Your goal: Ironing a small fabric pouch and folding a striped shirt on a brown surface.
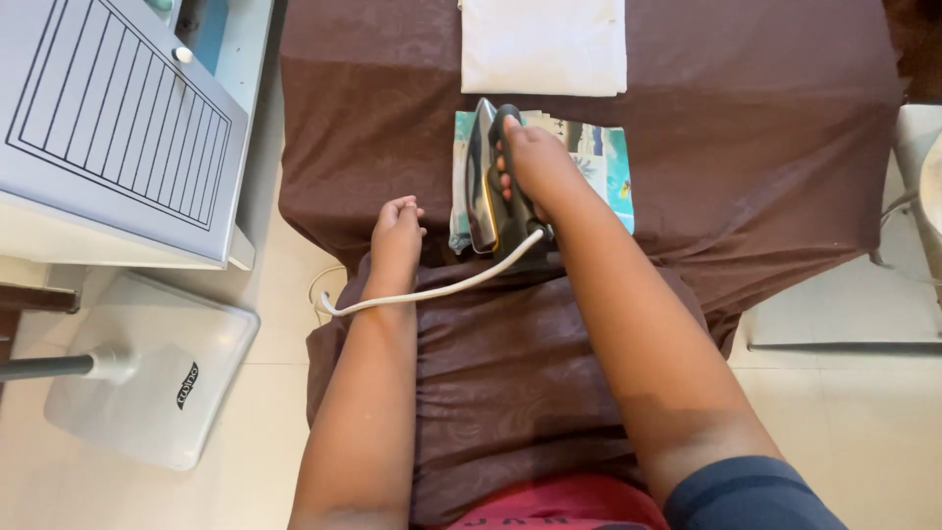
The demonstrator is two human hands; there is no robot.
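The right hand (535, 162) is wrapped tight around the dark handle of an iron (488, 182), which stands tipped on its side on a small folded patterned cloth (608, 162) — teal, white and a little blue — lying in the middle of the brown-covered board (765, 147), toward its far edge. The left hand (396, 236) rests just beside the cloth's near left corner, fingers curled in loosely and holding nothing, knuckles on the brown cover.

To press this piece well, I'd judge the iron should come down flat on its soleplate and travel slowly along the cloth, with the free hand pinning the near edge so the folds don't creep. That hand should keep clear of the metal face, which is turned toward it.

The white cord (432, 291) runs from the iron's heel across the left forearm and loops off the board's near left edge; it could snag or drag on that arm. A folded white cloth (543, 44) lies at the far edge, just beyond the patterned one and apart from it. Off the left edge stand a grey ribbed panel (108, 118) and a fan base (147, 373) on the floor — well away from the hands.
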